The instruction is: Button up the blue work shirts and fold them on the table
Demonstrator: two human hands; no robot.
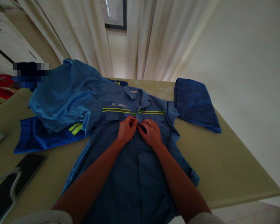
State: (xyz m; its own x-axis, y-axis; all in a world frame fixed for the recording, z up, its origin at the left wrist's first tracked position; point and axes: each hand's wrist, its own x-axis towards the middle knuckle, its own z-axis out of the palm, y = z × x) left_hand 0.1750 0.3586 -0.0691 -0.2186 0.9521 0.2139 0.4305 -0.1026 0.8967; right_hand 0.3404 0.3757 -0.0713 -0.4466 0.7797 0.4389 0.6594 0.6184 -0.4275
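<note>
A blue work shirt with yellow-green chest stripes and white lettering lies flat, front up, on the table. My left hand and my right hand meet on the shirt's button placket just below the stripes. Both have their fingers curled and pinch the fabric edges at the middle of the chest. The fingertips touch each other there. A button shows on the placket just below my hands.
A heap of more blue garments lies at the left. A folded dark blue piece lies at the far right. A dark phone or tablet with a white cable rests at the near left. Curtains hang behind the table.
</note>
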